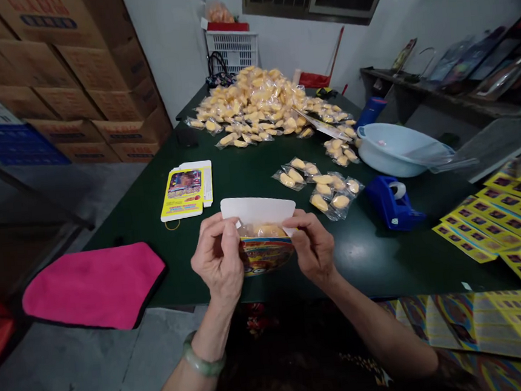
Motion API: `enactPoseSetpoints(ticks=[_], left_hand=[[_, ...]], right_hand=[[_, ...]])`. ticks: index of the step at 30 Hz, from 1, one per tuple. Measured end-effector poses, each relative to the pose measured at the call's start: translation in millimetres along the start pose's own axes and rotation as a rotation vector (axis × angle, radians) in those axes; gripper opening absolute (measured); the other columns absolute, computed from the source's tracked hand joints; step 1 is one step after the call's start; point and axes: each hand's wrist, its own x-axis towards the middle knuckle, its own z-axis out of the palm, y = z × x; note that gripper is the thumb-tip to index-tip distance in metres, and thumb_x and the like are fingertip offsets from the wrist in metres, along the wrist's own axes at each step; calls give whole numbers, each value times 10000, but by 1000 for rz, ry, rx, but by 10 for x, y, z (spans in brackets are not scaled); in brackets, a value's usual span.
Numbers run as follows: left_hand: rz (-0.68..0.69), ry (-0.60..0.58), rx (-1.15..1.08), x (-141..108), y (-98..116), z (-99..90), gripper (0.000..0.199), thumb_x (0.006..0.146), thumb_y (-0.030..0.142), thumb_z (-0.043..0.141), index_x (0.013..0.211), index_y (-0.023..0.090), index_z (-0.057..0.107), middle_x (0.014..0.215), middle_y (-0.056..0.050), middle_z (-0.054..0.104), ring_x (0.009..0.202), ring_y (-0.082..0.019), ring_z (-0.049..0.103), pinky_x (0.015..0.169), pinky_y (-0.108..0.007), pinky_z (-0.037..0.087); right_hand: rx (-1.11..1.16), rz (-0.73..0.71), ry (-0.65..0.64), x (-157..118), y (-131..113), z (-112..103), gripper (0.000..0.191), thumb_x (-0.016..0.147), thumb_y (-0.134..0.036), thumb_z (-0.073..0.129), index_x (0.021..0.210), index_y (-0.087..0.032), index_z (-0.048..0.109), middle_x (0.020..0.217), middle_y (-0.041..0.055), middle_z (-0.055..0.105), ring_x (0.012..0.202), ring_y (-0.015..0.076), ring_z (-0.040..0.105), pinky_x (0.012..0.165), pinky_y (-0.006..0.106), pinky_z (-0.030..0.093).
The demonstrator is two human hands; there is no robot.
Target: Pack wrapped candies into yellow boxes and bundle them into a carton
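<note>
Between my hands, at the table's near edge, is a colourful printed carton (266, 253) with its white top flap raised. Wrapped yellow pieces (263, 230) show in its mouth. My left hand (220, 254) pinches the carton's left side at a small white flap, and a green bangle (203, 355) circles that wrist. My right hand (311, 246) grips the opposite side near the top edge, thumb and fingers closed. Just beyond lie several clear packets of yellow pieces (327, 185). A flat yellow carton (182, 193) rests on the table to the left.
A large heap of wrapped yellow pieces (261, 98) covers the table's far end. At right stand a blue tape dispenser (393, 205), a pale blue basin (402, 149) and stacked printed cartons (486, 224). A pink cloth item (97, 286) lies at left; brown boxes (71, 72) are piled behind.
</note>
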Motion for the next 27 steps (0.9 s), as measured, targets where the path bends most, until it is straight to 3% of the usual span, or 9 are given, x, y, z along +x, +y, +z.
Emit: enactPoseSetpoints(ticks=[3, 6, 8, 12, 15, 18, 20, 24, 27], left_hand=[[-111, -7, -114, -4, -33, -5, 78, 845, 198, 612, 918, 191, 639, 799, 12, 667, 719, -92, 628, 656, -188, 481], [-221, -47, -257, -28, -50, -32, 273, 850, 211, 609, 1117, 234, 560, 921, -2, 702, 751, -107, 661, 647, -194, 503], [-211, -105, -284, -34, -35, -59, 269, 861, 206, 588, 1127, 244, 570, 1021, -24, 701, 871, -139, 673, 721, -235, 527], [-57, -245, -277, -21, 18, -102, 163, 876, 158, 513, 922, 228, 652, 987, -29, 700, 928, -187, 661, 802, -349, 540], [-8, -284, -265, -16, 32, -113, 219, 868, 129, 484, 835, 236, 672, 964, -20, 686, 896, -191, 651, 777, -375, 542], [-42, -270, -313, -18, 22, -129, 238, 864, 129, 487, 846, 249, 692, 986, -23, 675, 900, -190, 636, 761, -359, 529], [-77, -303, -383, -18, 13, -150, 219, 875, 193, 492, 883, 242, 706, 1025, -52, 666, 930, -212, 626, 760, -372, 525], [-127, -396, -453, -5, 15, -183, 297, 908, 370, 461, 927, 210, 710, 1071, -110, 638, 967, -258, 624, 736, -405, 537], [-84, -419, -346, 44, 44, -177, 151, 882, 279, 554, 896, 212, 689, 1007, -86, 649, 910, -204, 630, 676, -316, 530]], right_hand=[[106, 115, 41, 18, -62, 32, 104, 919, -215, 489, 908, -208, 592, 973, 36, 620, 886, 140, 599, 752, 276, 479], [221, 205, 102, -3, -102, 105, 42, 908, -225, 501, 925, -216, 538, 928, 23, 585, 827, 126, 583, 714, 259, 478], [347, 265, 133, -14, -103, 157, 96, 906, -237, 500, 996, -243, 469, 945, 18, 581, 819, 127, 585, 723, 272, 487], [475, 354, 120, 6, -77, 216, 183, 903, -256, 485, 1053, -291, 386, 966, 7, 586, 840, 139, 585, 759, 309, 494], [471, 360, 95, 43, -63, 205, 174, 885, -259, 482, 1048, -287, 429, 965, 10, 591, 852, 150, 582, 762, 323, 495], [494, 318, 28, 64, -40, 159, 78, 863, -264, 497, 919, -245, 549, 934, 23, 599, 871, 166, 574, 779, 337, 483], [524, 313, -31, 63, -12, 113, 124, 849, -307, 518, 860, -223, 608, 927, 41, 601, 897, 190, 569, 796, 357, 477], [508, 291, -101, 34, 55, -2, 266, 862, -402, 516, 978, -217, 667, 980, 67, 605, 939, 218, 571, 831, 388, 474], [430, 264, -176, 2, 89, -81, 358, 869, -492, 516, 1062, -231, 667, 1055, 73, 605, 997, 228, 576, 869, 396, 475]])
